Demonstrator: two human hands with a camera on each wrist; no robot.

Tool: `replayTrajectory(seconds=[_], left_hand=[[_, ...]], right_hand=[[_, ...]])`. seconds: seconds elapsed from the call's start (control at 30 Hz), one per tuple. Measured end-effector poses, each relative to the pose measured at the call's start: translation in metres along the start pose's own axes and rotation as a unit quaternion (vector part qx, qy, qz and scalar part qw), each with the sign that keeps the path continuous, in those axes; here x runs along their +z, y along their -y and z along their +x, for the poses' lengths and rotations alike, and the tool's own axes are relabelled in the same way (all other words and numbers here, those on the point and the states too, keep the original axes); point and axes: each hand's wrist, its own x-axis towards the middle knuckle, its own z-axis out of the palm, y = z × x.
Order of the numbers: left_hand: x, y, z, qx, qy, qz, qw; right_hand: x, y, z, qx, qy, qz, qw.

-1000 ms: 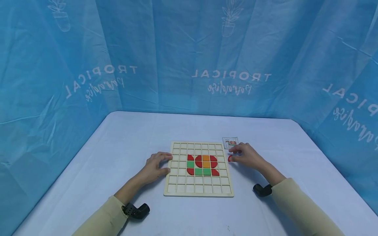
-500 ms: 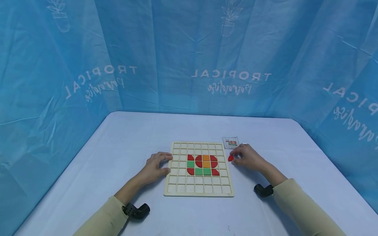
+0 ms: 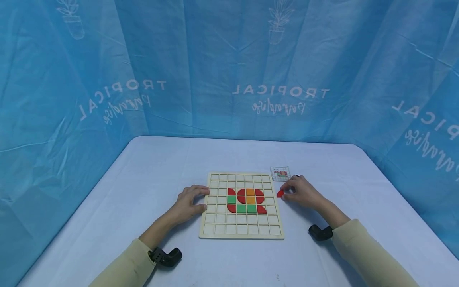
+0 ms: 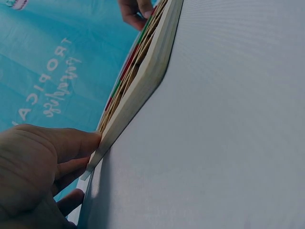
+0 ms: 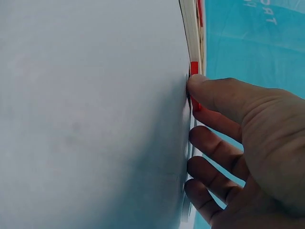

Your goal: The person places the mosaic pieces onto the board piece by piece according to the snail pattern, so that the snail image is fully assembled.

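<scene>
A pale wooden grid board (image 3: 241, 238) lies on the white table, with red, green and orange tiles set in its middle cells. At its left edge rests my left hand (image 3: 188, 203), fingers and thumb spread along the rim; the left wrist view has the thumb (image 4: 81, 143) against the board's side. Just off the right edge, my right hand (image 3: 302, 192) pinches a red rounded tile (image 3: 279, 194) between thumb and forefinger. In the right wrist view the tile (image 5: 194, 67) stands close beside the board's side, partly covered by the thumb, with the other fingers loosely bent.
A small printed card (image 3: 280, 174) with a coloured grid picture lies by the board's upper right corner, just beyond the right hand. Blue curtain (image 3: 229, 71) closes off the table's back and sides. Each wrist carries a black device (image 3: 167, 257).
The red tile has turned between the right hand's fingers, and that hand has shifted slightly to the right. Left hand and board keep their places.
</scene>
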Motion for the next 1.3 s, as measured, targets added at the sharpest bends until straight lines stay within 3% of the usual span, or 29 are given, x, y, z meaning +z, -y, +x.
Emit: replayTrajectory(seconds=[0.23, 0.5, 0.87, 1.07, 1.3], left_hand=[[0.0, -0.001, -0.001, 0.001, 0.002, 0.002, 1.0], [-0.001, 0.001, 0.0, 0.008, 0.003, 0.003, 1.0], [-0.002, 0.001, 0.0, 0.013, 0.003, 0.002, 0.9999], [-0.002, 0.001, 0.0, 0.015, 0.003, 0.007, 0.9999], [-0.003, 0.0, -0.001, 0.006, 0.011, 0.004, 0.9999]], right_hand=[[-0.005, 0.009, -0.003, -0.025, -0.018, 0.011, 0.9995], [-0.006, 0.058, 0.002, -0.06, -0.02, 0.042, 0.9971], [0.022, 0.119, 0.029, -0.075, -0.018, 0.056, 0.9955], [0.035, 0.142, 0.041, -0.094, -0.029, 0.035, 0.9945], [0.045, 0.158, 0.047, -0.077, -0.016, 0.028, 0.9965]])
